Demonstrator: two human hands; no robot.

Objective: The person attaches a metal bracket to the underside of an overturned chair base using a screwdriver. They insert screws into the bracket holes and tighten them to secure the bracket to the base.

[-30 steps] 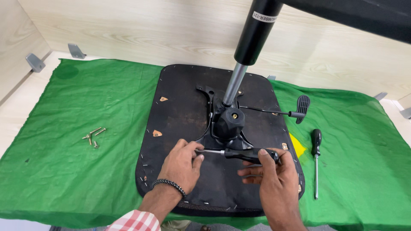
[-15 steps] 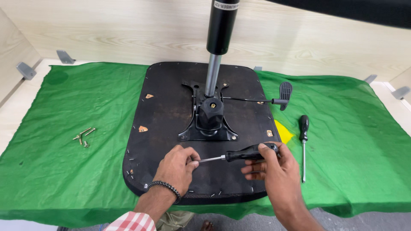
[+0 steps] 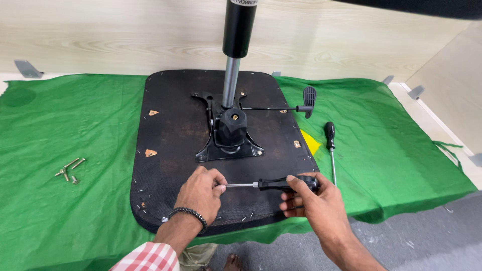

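The right hand [image 3: 321, 206] has its fingers wrapped around the black-handled screwdriver [image 3: 281, 183], lying level over the seat base [image 3: 175, 130]; the left hand [image 3: 201, 193] pinches its tip. Better to keep that tip steadied and seated squarely.

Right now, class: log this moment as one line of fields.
left hand: pinches screwdriver shaft | right hand: holds its black handle | under: upturned black seat base | nearby: second screwdriver, loose bolts on green cloth

Bright, even light; sharp focus, soft shadows.
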